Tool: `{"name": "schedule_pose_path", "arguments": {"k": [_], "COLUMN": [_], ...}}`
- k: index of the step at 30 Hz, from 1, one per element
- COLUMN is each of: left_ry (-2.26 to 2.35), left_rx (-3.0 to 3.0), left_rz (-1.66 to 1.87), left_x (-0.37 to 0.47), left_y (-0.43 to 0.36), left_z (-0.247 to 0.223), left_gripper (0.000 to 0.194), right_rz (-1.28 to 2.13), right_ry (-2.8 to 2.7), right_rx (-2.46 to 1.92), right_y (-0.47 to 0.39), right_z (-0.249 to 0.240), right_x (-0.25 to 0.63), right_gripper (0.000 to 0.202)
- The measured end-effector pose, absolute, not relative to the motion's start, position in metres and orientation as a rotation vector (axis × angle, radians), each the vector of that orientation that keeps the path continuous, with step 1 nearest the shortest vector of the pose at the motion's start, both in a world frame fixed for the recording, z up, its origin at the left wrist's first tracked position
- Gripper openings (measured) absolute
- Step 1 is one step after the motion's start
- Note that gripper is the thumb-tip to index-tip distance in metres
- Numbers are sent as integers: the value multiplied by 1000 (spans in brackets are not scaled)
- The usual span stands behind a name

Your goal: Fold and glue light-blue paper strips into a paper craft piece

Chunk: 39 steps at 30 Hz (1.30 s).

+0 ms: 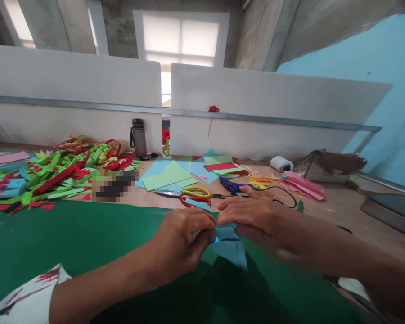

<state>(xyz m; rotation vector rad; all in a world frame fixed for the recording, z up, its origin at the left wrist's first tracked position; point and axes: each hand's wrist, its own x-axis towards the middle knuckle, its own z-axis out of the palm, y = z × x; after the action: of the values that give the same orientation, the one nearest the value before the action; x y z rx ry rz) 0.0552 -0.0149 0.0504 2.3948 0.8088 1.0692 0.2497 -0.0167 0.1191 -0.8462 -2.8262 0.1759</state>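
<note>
Left hand [184,240]: fingers pinched the left edge of a folded blue paper [231,254]; we saw thumb and fingertips close together there.
Right hand [263,218]: fingers touched the paper's upper right; we couldn't tell whether they gripped or just pressed.
Blue paper: sat between both hands, over the green mat [121,243]; creased, pointed corner toward us. We couldn't tell if it touched the mat.
Scissors [170,193]: lay at the mat's far edge, blades left, yellow and red loops right; blue strip [198,204] by the red loop.
Glue gun [230,185]: blue, just far of the right hand; dark cable [294,198] curved off right.
Coloured sheets [168,177]: overlapped on the table [319,216], far middle.
Strip pile [65,168]: far left, mostly green and red.
Bottle [139,139]: dark, upright, right of the pile.
Pink paper [305,185]: right, near a white roll [280,163] and a brown bag [335,163].
Pixelated patch: left of the scissors; we couldn't read it.
</note>
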Motion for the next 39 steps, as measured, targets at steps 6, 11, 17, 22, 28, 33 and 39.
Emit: {"name": "schedule_pose_path", "arguments": {"k": [6,11,17,22,28,33,39], "left_ry": [805,769,787,832,890,911,949], "left_rx": [2386,2277,2308,2360,2365,2352,2313], "left_rz": [1138,1283,1214,1160,1161,1173,1196], "left_x": [57,58,55,53,51,50,50], "left_y": [-16,-16,-19,-15,-10,-8,-6], "left_z": [52,56,53,52,55,53,53], "left_gripper": [18,17,18,18,19,19,18], "right_rz": [-90,-198,-185,-99,-48,-20,-34], "right_ry": [-2738,-2697,-2633,-2604,-2597,-2665,-2633], "right_rx": [-1037,-979,-983,-945,-926,-960,-949], "right_y": [-17,-17,-22,-21,-9,-3,3], "right_z": [111,107,107,104,98,101,96], "right_x": [227,223,228,236,237,234,235], "right_gripper": [18,19,18,18,18,20,12]}}
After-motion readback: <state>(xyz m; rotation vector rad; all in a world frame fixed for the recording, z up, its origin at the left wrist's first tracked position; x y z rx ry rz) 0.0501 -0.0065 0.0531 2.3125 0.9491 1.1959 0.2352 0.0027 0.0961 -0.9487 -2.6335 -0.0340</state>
